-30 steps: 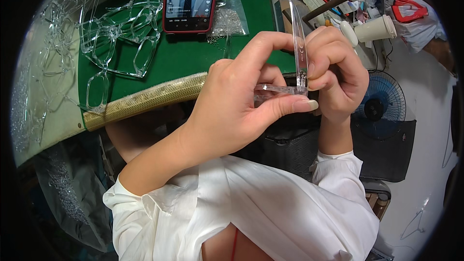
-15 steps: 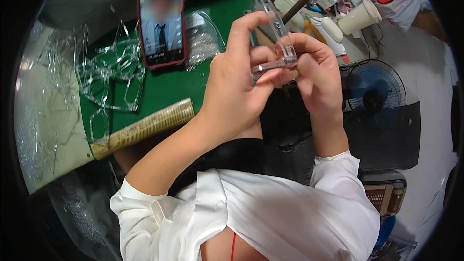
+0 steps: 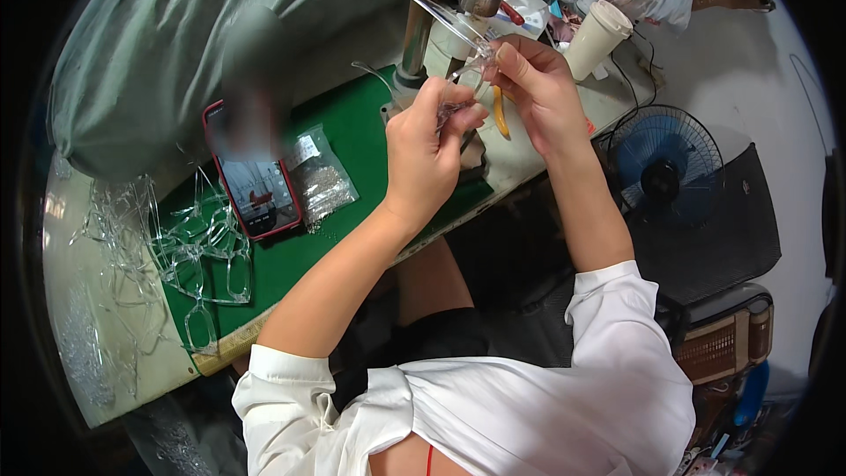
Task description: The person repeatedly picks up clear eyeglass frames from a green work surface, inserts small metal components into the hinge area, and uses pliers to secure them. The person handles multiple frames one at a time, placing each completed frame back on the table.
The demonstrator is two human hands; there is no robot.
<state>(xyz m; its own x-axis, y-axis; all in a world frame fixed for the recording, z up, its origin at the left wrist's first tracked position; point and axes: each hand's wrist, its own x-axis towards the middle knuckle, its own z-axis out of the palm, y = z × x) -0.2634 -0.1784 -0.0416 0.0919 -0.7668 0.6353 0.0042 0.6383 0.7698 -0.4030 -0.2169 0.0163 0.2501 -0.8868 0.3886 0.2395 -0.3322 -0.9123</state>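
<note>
We hold one clear eyeglass frame (image 3: 441, 16) up between both hands: our left hand (image 3: 423, 141) grips its front, and our right hand (image 3: 539, 97) pinches it near the hinge, one temple arm reaching out to the upper left. Below, on a green mat (image 3: 366, 143) over the pale surface (image 3: 522, 159), we see a red-cased smartphone (image 3: 262, 192) just beside a clear plastic bag (image 3: 324, 178) of small silvery pieces. Farther left lie tangled transparent eyeglass frames (image 3: 201, 252). A lidded white cup (image 3: 599, 40) stands beyond our right hand, near a fan (image 3: 663, 178).

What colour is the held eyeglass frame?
The eyeglass frame is clear, seemingly colourless; best seen in the head view.
</note>
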